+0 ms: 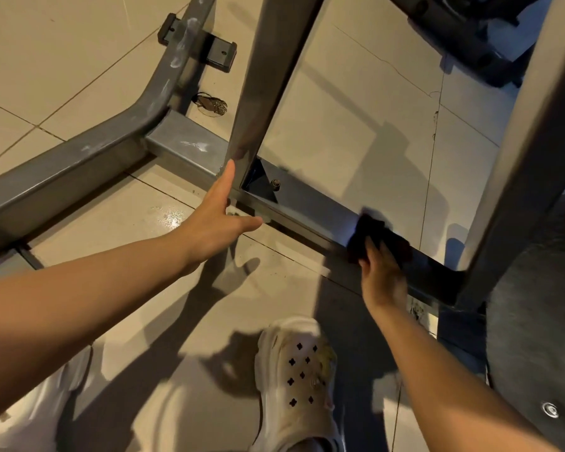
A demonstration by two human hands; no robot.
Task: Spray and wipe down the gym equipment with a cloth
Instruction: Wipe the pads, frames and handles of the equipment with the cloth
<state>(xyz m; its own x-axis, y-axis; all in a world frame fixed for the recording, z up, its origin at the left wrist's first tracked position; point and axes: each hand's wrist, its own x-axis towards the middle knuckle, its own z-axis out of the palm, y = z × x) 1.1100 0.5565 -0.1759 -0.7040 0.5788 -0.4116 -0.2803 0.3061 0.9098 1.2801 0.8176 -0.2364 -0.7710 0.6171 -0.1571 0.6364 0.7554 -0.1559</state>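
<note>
A grey steel gym machine frame [79, 164] lies low on the tiled floor, with an upright post [268, 70] rising from its base bar. My left hand [219, 216] is spread with straight fingers at the foot of that post, fingertips touching the metal. My right hand [382, 272] presses a dark cloth [372, 236] onto the base bar [310, 207] further right, fingers curled over the cloth. White streaks show on the frame's left bars. No spray bottle is in view.
A second slanted post [519, 158] rises at the right. A black floor bracket [216, 52] sits at the far left bar. My white clog [297, 380] stands on the beige tiles [79, 60] below the bar. A wet patch [170, 216] shines near my left hand.
</note>
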